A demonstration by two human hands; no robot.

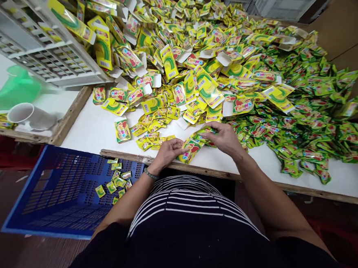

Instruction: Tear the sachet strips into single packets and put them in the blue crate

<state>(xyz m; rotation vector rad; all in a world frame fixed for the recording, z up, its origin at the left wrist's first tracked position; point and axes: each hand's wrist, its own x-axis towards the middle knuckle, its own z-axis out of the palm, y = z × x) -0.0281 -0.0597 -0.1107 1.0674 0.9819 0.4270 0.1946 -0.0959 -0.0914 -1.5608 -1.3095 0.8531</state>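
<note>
My left hand (168,152) grips a small yellow and green candy box (192,149) with a red fruit picture, just over the table's front edge. At the box's upper right end, my right hand (225,137) pinches green candy packets (206,132) against its opening. Yellow candy packets (155,139) lie left of the box. Beyond both hands spreads a heap of open yellow boxes (206,87). Green packets (264,124) are piled to the right. A box (122,130) stands by itself to the left.
A blue crate (57,191) below the table at left holds several small boxes. A white crate (69,60) lies tilted at upper left, boxes spilling from it. Near it are a white cup (30,115) and a green scoop (16,90). A wooden strip (122,155) edges the table.
</note>
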